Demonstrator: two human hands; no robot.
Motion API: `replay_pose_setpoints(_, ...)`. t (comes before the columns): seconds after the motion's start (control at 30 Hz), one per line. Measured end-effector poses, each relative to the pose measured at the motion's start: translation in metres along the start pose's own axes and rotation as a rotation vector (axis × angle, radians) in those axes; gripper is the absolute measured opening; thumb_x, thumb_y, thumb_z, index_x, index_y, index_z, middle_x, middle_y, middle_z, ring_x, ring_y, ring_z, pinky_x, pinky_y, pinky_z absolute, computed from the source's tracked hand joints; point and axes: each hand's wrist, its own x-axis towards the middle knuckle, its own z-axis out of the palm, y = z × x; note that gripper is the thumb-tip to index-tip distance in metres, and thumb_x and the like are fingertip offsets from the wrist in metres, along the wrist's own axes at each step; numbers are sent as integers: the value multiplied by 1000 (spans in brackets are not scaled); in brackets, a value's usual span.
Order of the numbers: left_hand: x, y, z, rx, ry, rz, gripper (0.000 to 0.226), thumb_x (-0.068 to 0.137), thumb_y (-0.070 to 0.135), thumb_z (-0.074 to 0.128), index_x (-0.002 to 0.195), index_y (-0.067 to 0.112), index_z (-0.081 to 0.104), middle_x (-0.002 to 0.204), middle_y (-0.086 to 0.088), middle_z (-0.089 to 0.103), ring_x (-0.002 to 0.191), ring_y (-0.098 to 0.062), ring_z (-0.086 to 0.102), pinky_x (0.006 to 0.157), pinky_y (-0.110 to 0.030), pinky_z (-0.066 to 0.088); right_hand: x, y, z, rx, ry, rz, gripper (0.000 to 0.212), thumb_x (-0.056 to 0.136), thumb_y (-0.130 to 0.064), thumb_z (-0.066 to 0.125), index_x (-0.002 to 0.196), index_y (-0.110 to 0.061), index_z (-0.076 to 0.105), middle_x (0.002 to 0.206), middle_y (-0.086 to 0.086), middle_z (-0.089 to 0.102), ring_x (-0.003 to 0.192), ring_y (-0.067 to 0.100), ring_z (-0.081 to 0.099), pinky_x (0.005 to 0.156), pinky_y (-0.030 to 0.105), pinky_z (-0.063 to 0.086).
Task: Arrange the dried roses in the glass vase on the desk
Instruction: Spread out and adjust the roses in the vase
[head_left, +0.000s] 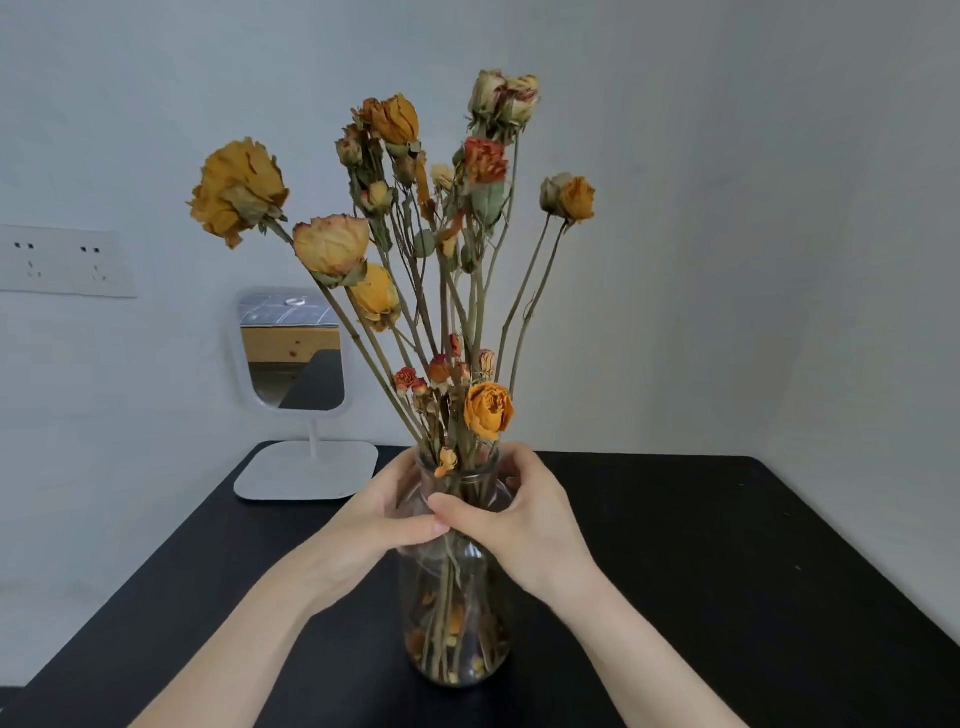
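Observation:
A clear glass vase (457, 623) stands upright on the black desk (727, 571), near its front middle. Several dried roses (405, 218), yellow, orange and red, rise from it on long thin stems and fan out above; fallen petals lie at the vase's bottom. My left hand (384, 514) wraps the vase's neck from the left. My right hand (519, 514) wraps it from the right, and the two thumbs meet at the front of the neck. A short orange rose (488, 410) hangs just above my right hand.
A white standing mirror (291, 353) with a flat square base (306, 470) sits at the desk's back left, close to the flower stems. White wall sockets (62, 260) are on the wall at the left. Grey walls close in behind and to the right.

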Motion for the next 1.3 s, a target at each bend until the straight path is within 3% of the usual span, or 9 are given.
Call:
replay_pose_setpoints(0.2, -16, -19, -1, 22, -21, -72, 88, 56, 32, 85, 124, 55, 33, 123, 38, 50, 120, 5, 48, 91, -18, 46, 2, -1, 11, -54, 76, 35, 54, 60, -52, 76, 100, -31, 45, 100, -12, 58, 99, 8, 56, 81, 26, 53)
replay_pose_setpoints(0.37, -17, -29, 8, 22, -18, -93, 110, 54, 29, 89, 138, 47, 20, 140, 18, 42, 127, -2, 43, 102, -28, 43, 2, -2, 17, -189, 173, 10, 62, 58, -60, 70, 106, -33, 41, 106, -13, 51, 105, 7, 46, 90, 30, 48)
replay_pose_setpoints(0.47, -15, -28, 8, 47, -5, -94, 108, 54, 29, 89, 138, 44, 23, 139, 14, 44, 127, -5, 44, 109, -40, 36, 3, -1, 20, -242, 225, -22, 66, 61, -61, 71, 113, -31, 43, 107, -15, 49, 103, 3, 43, 94, 30, 45)
replay_pose_setpoints(0.6, -16, -14, 2, 40, 29, -82, 97, 45, 46, 88, 127, 48, 37, 129, 25, 51, 119, 4, 48, 96, -24, 44, 5, 1, 15, -224, 150, -42, 74, 60, -63, 69, 120, -27, 44, 114, -13, 50, 110, 4, 45, 95, 31, 46)
replay_pose_setpoints(0.77, -10, 21, 3, 150, 294, 15, 60, 55, 59, 79, 107, 49, 53, 120, 11, 52, 115, -2, 48, 87, -18, 40, 11, -9, -21, -56, -9, -7, 84, 55, -77, 59, 124, -31, 48, 109, -10, 52, 96, 0, 51, 71, 12, 40)
replay_pose_setpoints(0.93, 7, 46, 26, 206, 367, 111, 55, 50, 60, 73, 100, 39, 61, 106, 10, 63, 90, 8, 59, 73, -7, 47, 33, -28, -36, 139, -155, 33, 38, 81, -40, 64, 113, -20, 64, 107, 24, 61, 96, 23, 61, 82, 17, 48)
replay_pose_setpoints(1.03, 13, 52, 25, 133, 437, 122, 47, 55, 52, 68, 97, 31, 67, 94, 7, 68, 89, -3, 60, 75, -13, 45, 38, -36, -40, 279, -117, -10, 18, 83, -20, 67, 101, -18, 69, 88, 29, 54, 77, 19, 50, 64, 9, 43)
replay_pose_setpoints(1.2, 11, 48, 17, -23, 378, 135, 54, 59, 42, 70, 111, 30, 63, 108, 4, 68, 107, -11, 59, 91, -27, 41, 39, -31, -49, 445, -86, -66, 28, 80, -9, 68, 107, -13, 64, 66, 3, 41, 65, 9, 42, 66, 20, 38)
replay_pose_setpoints(1.3, 7, 38, 18, 41, 394, 67, 58, 59, 44, 73, 114, 30, 60, 109, -4, 64, 104, -14, 58, 85, -24, 42, 34, -20, -46, 409, -136, 67, 42, 75, -16, 73, 112, -8, 55, 82, 6, 48, 73, 11, 47, 66, 23, 39)
